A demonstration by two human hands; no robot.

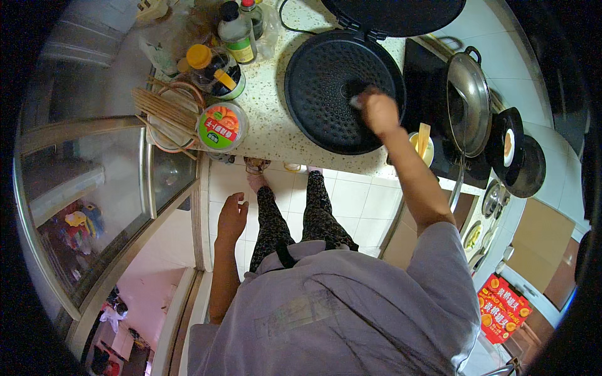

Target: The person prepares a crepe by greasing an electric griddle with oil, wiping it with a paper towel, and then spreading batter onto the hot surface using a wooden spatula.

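Note:
My right hand (380,112) is over the black electric griddle (324,84), near the right of its dimpled round plate. Its fingers close around a small pale item (356,102), blurred and mostly hidden; whether it is cloth or paper I cannot tell. The griddle's black lid (400,14) stands raised on its hinge at the back. My left hand (233,217) hangs beside my body below the counter edge, holding nothing, thumb apart from the fingers.
On the speckled counter (268,117), bottles (237,35), a yellow-lidded jar (214,70), chopsticks (164,110) and a labelled round tub (222,126) stand left. At right are a bowl with a wooden spatula (423,138), a dark cooktop (423,70) and a lidded wok (468,103).

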